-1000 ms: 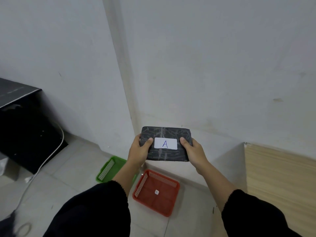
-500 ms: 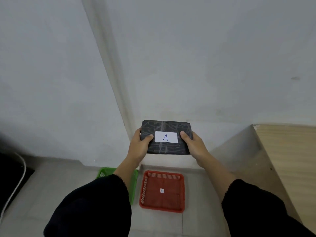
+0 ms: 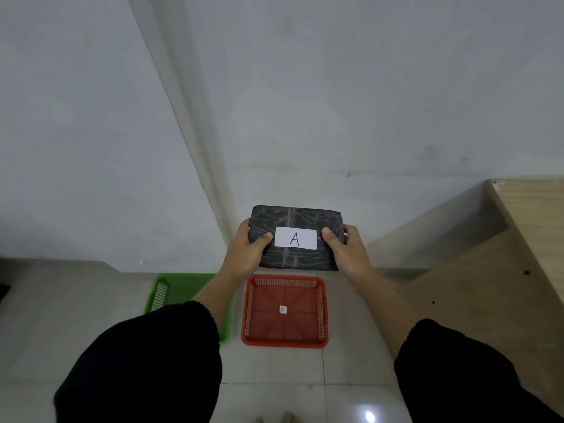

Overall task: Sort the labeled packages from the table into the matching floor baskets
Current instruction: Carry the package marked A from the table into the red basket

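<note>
I hold a black wrapped package (image 3: 293, 215) with a white label reading "A" in front of me, above the floor. My left hand (image 3: 245, 254) grips its left end and my right hand (image 3: 346, 254) grips its right end, thumbs on top beside the label. Below it on the floor sits a red basket (image 3: 320, 306) with a small white tag on its bottom. A green basket (image 3: 180, 288) lies to its left, partly hidden by my left forearm and sleeve.
A white wall with a corner column (image 3: 195, 148) rises behind the baskets. A wooden table (image 3: 531, 215) stands at the right, its side panel reaching the floor. The floor is pale tile (image 3: 274, 392).
The view has turned and tilted down, so both baskets now lie square below the package. The package stays in both hands. The black furniture at the left has left the view.
</note>
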The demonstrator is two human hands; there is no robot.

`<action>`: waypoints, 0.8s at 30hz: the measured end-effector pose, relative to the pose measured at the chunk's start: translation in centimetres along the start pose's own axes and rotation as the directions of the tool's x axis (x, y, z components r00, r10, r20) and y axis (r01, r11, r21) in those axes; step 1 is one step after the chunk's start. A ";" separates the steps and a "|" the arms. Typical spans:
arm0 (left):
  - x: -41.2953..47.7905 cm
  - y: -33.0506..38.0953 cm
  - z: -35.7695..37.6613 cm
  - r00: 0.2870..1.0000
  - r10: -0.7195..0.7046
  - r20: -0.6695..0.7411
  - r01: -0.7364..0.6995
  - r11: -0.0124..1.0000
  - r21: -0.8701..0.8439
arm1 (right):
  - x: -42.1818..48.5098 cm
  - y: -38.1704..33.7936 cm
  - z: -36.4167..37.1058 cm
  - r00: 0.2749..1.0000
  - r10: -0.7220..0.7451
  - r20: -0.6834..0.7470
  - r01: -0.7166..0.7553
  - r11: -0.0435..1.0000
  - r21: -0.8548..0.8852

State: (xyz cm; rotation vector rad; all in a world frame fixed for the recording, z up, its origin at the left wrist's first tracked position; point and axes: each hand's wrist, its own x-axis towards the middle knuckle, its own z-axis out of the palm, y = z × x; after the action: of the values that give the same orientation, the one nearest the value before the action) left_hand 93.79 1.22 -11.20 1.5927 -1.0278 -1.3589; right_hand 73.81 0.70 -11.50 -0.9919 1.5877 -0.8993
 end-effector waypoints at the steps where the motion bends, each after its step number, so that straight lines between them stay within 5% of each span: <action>1: 0.9 -1.2 0.2 1.000 -0.005 0.003 0.005 1.000 0.003 | 0.8 1.3 0.3 1.000 0.008 -0.002 -0.008 1.000 0.003; 16: 15.5 -33.0 2.3 0.995 -0.037 0.088 0.020 0.982 0.188 | 15.4 31.3 9.3 0.993 0.109 -0.047 -0.109 0.994 -0.009; 24: 22.5 -49.3 2.0 0.986 0.165 0.032 -0.165 0.918 0.360 | 22.2 46.8 13.1 0.987 0.148 -0.063 -0.146 0.989 0.032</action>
State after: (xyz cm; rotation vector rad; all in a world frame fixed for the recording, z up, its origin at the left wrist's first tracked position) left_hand 98.32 -1.96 -65.12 1.7198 -1.4450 -1.0990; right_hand 75.70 -2.76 -64.81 -0.8220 1.6762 -0.8566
